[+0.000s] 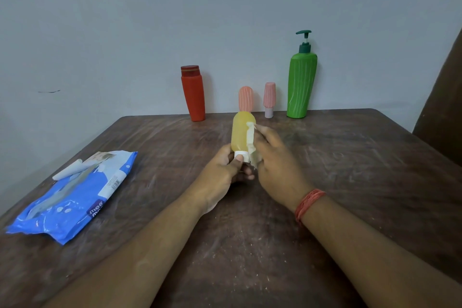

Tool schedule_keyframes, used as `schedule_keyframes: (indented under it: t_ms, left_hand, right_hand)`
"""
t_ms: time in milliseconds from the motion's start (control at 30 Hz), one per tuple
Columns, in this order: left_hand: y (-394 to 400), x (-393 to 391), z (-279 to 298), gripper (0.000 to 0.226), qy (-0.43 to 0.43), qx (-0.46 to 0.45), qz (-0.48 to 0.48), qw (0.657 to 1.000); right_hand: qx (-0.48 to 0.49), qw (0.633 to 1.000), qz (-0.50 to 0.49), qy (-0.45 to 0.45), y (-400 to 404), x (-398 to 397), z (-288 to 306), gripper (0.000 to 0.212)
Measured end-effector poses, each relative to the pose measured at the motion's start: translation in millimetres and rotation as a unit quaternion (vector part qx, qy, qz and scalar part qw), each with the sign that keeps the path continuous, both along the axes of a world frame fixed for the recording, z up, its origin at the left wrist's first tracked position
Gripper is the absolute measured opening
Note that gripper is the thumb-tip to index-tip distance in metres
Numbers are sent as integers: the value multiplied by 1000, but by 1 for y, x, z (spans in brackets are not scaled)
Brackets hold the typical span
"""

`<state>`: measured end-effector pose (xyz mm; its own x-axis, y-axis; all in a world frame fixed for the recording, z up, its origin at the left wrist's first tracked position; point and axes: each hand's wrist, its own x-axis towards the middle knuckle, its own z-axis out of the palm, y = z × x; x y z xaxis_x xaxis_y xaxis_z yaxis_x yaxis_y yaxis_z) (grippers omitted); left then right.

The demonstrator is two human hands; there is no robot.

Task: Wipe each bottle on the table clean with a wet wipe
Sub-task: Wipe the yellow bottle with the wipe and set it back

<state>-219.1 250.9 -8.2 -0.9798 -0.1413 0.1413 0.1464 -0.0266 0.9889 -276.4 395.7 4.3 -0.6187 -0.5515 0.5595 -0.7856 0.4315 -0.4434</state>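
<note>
A yellow bottle (240, 132) with a white cap is held above the middle of the table, its rounded end pointing away from me. My left hand (225, 172) grips it at the capped end. My right hand (273, 157) holds a white wet wipe (251, 141) against the bottle's right side. Against the back wall stand a red bottle (193, 94), a small orange striped bottle (246, 98) partly hidden behind the yellow one, a small pink bottle (269, 99), and a tall green pump bottle (301, 82).
A blue pack of wet wipes (75, 195) lies at the left of the brown table (362, 157), near its edge. A dark brown panel (442, 107) rises at the far right. The wall is right behind the bottles.
</note>
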Motion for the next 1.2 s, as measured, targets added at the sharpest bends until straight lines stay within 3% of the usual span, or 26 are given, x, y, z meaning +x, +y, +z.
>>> schedule_keyframes:
  t_ms: [133, 233, 400, 567, 767, 933, 1067, 1200]
  left_hand:
    - [-6, -1, 0, 30, 11, 68, 33, 997]
    - [-10, -3, 0, 34, 9, 64, 42, 997]
    - [-5, -2, -4, 26, 3, -52, 12, 999]
    - [-3, 1, -4, 24, -9, -218, -7, 976]
    - [-8, -1, -2, 25, 0, -44, 57, 997]
    - [-8, -1, -1, 27, 10, 16, 64, 998]
    - [-8, -2, 0, 27, 10, 16, 52, 998]
    - [-7, 0, 0, 27, 3, -40, 20, 999]
  right_hand:
    - [23, 998, 56, -8, -1, 9, -6, 53]
    - [26, 998, 49, -7, -5, 13, -10, 57]
    - [-15, 1000, 2, 15, -3, 1, -4, 57]
    - [-41, 996, -68, 35, 5, -13, 1, 65]
    - [29, 999, 27, 20, -1, 7, -11, 65]
    - [8, 999, 50, 0, 0, 7, -8, 60]
    - [-3, 998, 61, 6, 2, 10, -8, 55]
    - [-21, 999, 4, 33, 2, 4, -4, 58]
